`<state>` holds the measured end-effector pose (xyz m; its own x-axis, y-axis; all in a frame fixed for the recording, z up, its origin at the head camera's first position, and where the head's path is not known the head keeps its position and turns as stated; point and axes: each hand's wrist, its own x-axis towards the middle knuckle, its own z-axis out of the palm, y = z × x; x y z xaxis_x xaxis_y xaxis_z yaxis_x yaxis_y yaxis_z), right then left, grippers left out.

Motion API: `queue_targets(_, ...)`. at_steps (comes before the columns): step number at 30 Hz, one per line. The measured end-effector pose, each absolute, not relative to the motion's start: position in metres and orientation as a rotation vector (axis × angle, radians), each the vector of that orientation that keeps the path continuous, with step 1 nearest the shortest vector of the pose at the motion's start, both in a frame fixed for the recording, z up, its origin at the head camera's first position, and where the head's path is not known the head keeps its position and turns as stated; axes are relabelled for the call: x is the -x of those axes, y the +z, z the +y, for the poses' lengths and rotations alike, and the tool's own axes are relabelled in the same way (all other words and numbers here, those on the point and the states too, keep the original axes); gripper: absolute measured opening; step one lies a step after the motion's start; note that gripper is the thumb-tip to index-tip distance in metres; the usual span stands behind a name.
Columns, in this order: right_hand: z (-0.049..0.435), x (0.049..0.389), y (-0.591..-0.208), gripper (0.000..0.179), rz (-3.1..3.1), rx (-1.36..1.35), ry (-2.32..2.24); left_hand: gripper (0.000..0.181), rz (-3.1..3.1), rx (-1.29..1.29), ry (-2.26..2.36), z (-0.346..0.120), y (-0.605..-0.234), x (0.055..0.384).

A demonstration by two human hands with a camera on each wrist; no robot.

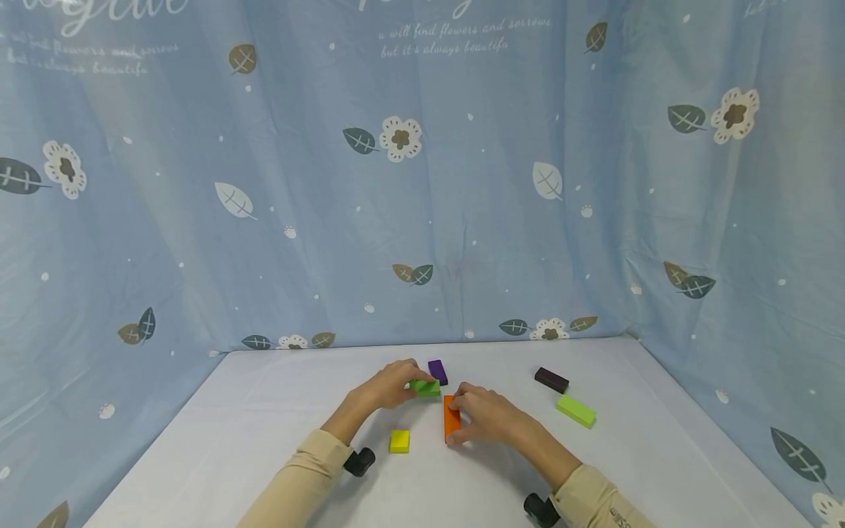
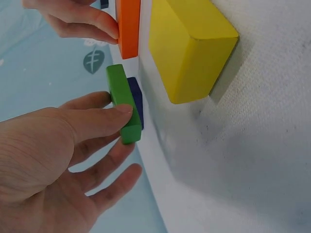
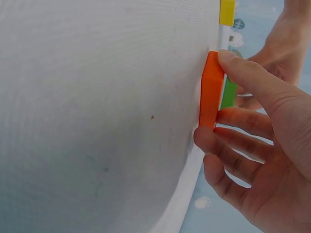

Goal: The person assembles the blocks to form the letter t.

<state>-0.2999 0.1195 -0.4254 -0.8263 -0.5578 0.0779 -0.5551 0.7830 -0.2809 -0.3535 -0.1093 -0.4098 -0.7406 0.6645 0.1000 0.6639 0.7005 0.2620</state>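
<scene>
In the head view, my left hand point(image 1: 389, 384) pinches a green block point(image 1: 428, 389) between thumb and fingers. The purple block point(image 1: 438, 372) lies just behind it on the white table. My right hand point(image 1: 487, 415) holds an orange block point(image 1: 452, 419) by its ends, thumb at the near end and fingers at the far one. In the right wrist view the orange block point(image 3: 211, 92) sits on or very near the tabletop. A yellow block point(image 1: 399, 441) lies between my forearms, touched by neither hand.
Toward the right of the white table point(image 1: 660, 455) lie a dark brown block point(image 1: 551, 380) and a lime-green block point(image 1: 576, 411), close together. A blue curtain point(image 1: 462, 205) with leaf and flower prints surrounds the table at the back and sides.
</scene>
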Motion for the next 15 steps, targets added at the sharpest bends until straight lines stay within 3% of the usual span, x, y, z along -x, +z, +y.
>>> queue_targets(15, 0.1182, 0.3009, -0.4252, 0.061, 2.951, 0.912, -0.467, 0.035, 2.892, -1.141, 0.45, -0.1045, -0.4126, 0.3584)
